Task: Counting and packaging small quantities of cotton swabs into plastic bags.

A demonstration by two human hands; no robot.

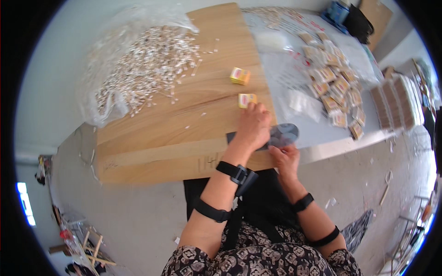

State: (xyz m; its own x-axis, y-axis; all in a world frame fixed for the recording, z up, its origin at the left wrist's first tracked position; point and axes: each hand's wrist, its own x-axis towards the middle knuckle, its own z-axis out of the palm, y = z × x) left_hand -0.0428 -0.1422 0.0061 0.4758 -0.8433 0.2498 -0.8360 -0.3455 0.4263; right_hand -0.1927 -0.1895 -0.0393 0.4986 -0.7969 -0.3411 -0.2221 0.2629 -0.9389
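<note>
My left hand (254, 125) reaches over the wooden board with its fingers closed at the near edge of a small yellow-and-white card (247, 99). Just beyond it sits a short stack of matching yellow cards (240, 76). At the board's right front edge, my right hand (286, 160) has thumb and fingers closed on the near side of a dark grey, shiny flat thing with a rounded end (289, 131). Its kind I cannot make out, and my left wrist partly covers it. Black straps circle both forearms.
A clear plastic bag (113, 109) spills a heap of cotton swabs (152, 62) on the left. To the right, on grey plastic sheeting (304, 133), lie many small yellow-and-white bagged packs (338, 87). Beside them stands a brown-and-white stacked bundle (397, 103).
</note>
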